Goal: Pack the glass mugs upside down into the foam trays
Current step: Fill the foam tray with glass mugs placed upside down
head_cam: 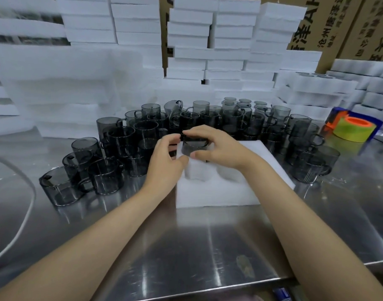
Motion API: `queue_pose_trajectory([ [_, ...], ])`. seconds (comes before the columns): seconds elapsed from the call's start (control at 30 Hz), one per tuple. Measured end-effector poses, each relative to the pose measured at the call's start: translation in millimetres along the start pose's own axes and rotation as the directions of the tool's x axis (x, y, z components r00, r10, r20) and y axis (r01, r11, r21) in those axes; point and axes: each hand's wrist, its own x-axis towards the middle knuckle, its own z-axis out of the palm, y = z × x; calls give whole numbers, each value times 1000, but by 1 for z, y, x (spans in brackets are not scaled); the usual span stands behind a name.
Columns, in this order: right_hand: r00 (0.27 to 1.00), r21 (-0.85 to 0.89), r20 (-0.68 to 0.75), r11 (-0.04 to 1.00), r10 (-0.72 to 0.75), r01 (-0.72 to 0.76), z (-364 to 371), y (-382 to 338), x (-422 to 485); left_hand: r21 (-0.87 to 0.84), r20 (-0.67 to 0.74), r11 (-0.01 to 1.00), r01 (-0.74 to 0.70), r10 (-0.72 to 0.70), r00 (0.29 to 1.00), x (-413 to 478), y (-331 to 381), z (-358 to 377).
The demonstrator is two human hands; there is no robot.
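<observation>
Steel table [186, 246], left hand [164, 161], right hand [216, 146], fingers [199, 129] of both clamped round glass mug [193, 147] at foam tray [218, 192] corner

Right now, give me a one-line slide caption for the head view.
Left hand and right hand grip a dark glass mug at the foam tray, loose mugs behind.

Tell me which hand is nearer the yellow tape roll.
Right. The right hand grips the mug left of the yellow tape roll; the left hand holds that mug farther left.
</observation>
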Motion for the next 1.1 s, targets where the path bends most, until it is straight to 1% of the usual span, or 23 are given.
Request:
queue_pose_trajectory([
  [0.07, 999, -34, 41, 999, 3, -1, 1, -2, 0, 60, 6, 997, -49, 48, 999, -1, 2, -1],
  [0.1, 997, -95, 77, 996, 9, -2, 2, -2, 1, 88, -1, 992, -87, 87, 996, -2, 4, -1],
  [0.13, 993, -193, 117, 981, 25, -2, 4, -1, 2, 144, -18, 979, -143, 147, 989, -3, 6, -2],
  [0.17, 986, -308, 158, 951, 55, -4, 6, 0, 3, 254, -42, 944, -211, 229, 972, -4, 9, -4],
  [0.2, 976, -409, 199, 912, 92, -3, 7, 0, 3, 403, -64, 873, -274, 326, 943, -4, 12, -8],
  [0.23, 963, -475, 237, 880, 128, 0, 7, 1, 4, 554, -76, 771, -314, 423, 903, -2, 13, -12],
  [0.27, 950, -503, 269, 864, 155, 1, 7, 2, 5, 672, -87, 671, -312, 490, 867, 0, 14, -17],
  [0.3, 941, -508, 291, 861, 170, 1, 7, 3, 5, 753, -108, 604, -262, 505, 856, 3, 14, -22],
  [0.37, 935, -500, 306, 866, 177, 0, 7, 4, 4, 837, -180, 540, -85, 420, 890, 6, 12, -33],
  [0.43, 939, -483, 295, 876, 174, -11, 6, 4, 2, 855, -252, 514, 65, 303, 919, 8, 7, -44],
  [0.47, 942, -473, 289, 881, 171, -15, 7, 4, 2, 849, -274, 517, 106, 259, 926, 9, 6, -49],
  [0.57, 947, -442, 279, 897, 159, -20, 7, 4, 0, 797, -300, 586, 144, 179, 937, 12, 5, -57],
  [0.77, 961, -393, 246, 920, 125, -19, 6, 1, -1, 789, -264, 610, 76, 225, 938, 11, 5, -55],
  [0.83, 978, -282, 183, 959, 96, -41, 6, -1, -1, 791, -282, 610, 59, 276, 919, 9, 7, -53],
  [0.87, 989, -193, 125, 980, 74, -49, 6, -2, -2, 799, -291, 601, 33, 339, 895, 8, 11, -52],
  [0.93, 999, -49, -40, 998, 24, -26, 4, -5, -4, 804, -294, 590, -80, 510, 808, 5, 19, -49],
  [1.0, 984, 44, -179, 999, -24, 32, 1, -6, -7, 754, -261, 593, -283, 666, 699, 5, 26, -43],
  [1.03, 974, 85, -220, 994, -49, 69, 0, -8, -9, 707, -231, 590, -390, 714, 661, 4, 28, -38],
  [1.07, 967, 113, -244, 988, -75, 105, 0, -10, -11, 648, -199, 593, -479, 738, 644, 3, 29, -33],
  [1.1, 963, 131, -249, 982, -99, 135, 0, -12, -12, 581, -170, 605, -544, 744, 647, 1, 29, -28],
])
